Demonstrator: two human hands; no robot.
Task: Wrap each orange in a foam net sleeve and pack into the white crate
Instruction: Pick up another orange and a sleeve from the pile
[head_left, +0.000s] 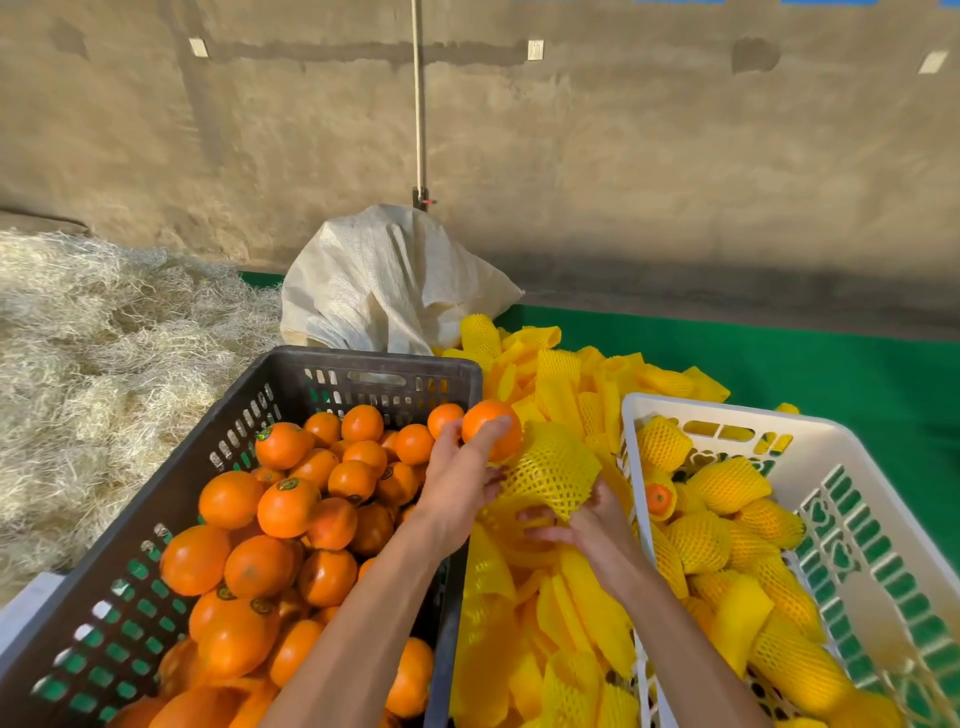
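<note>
Head view: the left hand (460, 470) is gripping one orange (493, 428) with fingers curled round it, holding it above the near corner of the dark crate (156, 525), right at the mouth of a yellow foam net sleeve (553, 470). The right hand (587, 525) is pinching the lower edge of that sleeve, fingers bent into it and stretching the mesh open. Step in hand, as judged: inserting the fruit into the sleeve; the orange is touching or just beside the opening, not yet inside. Next move is calling for the sleeve mouth to be held wide while the orange is pushed through, then a carry right to the white crate (727, 410). Containers: the dark crate is holding loose bare oranges, several with stickers. The white crate is holding wrapped oranges, partly filled. A pile of spare sleeves (561, 384) is lying between the crates. Behind are sitting a white sack (384, 280) and straw (104, 338).
</note>
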